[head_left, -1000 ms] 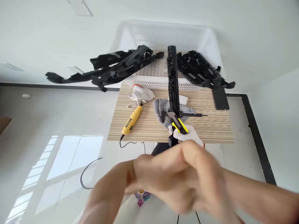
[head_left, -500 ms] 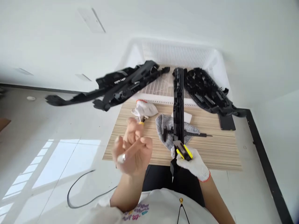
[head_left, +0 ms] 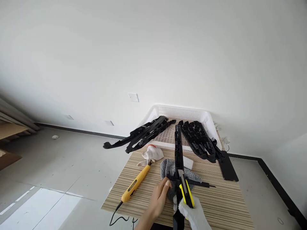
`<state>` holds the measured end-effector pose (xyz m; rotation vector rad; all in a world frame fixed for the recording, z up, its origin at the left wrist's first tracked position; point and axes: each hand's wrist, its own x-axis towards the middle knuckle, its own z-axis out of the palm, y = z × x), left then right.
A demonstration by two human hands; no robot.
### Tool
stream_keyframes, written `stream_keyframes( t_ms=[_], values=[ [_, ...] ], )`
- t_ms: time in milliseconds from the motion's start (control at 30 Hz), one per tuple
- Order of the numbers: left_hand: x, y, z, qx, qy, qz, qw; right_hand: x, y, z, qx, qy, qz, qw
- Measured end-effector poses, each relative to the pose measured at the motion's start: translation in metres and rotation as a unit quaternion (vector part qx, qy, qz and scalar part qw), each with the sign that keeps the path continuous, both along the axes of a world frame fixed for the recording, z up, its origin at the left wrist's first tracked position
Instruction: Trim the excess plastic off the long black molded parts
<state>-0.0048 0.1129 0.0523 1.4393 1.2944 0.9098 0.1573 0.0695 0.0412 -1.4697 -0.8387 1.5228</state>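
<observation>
My right hand [head_left: 193,212], in a white knit glove, grips a yellow and black utility knife [head_left: 186,191] with its blade out. A long black plastic strip [head_left: 178,150] stands against the same hand, and gloved fingertips show on its left side. My bare left hand [head_left: 159,196] is closed at the near left edge of a grey cloth [head_left: 168,166]; what its fingers pinch is hidden. On the cloth lies a black caliper [head_left: 201,183], close to those fingers and partly behind the strip.
A white plastic basket [head_left: 192,110] at the wall carries black plastic parts [head_left: 148,132] jutting over its left side and several more [head_left: 201,140] at right. On the wooden table [head_left: 216,204] are a yellow corded tool [head_left: 136,183], white glove [head_left: 154,152], white box [head_left: 188,162] and black phone [head_left: 227,166].
My left hand has come down from above the table's left side to the grey cloth. The view has tilted up, uncovering the yellow corded tool. My right hand keeps its hold.
</observation>
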Motion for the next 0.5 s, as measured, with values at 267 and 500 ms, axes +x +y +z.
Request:
stream_keyframes(
  t_ms=[267,500],
  values=[
    [-0.009,-0.015,-0.002,0.070,0.120,-0.171,0.975,0.001,0.000,-0.024,0.000,0.011,-0.005,1.000],
    [-0.010,-0.011,-0.003,0.069,0.116,-0.175,0.975,0.007,-0.005,-0.005,0.048,-0.003,0.033,0.998]
  ],
)
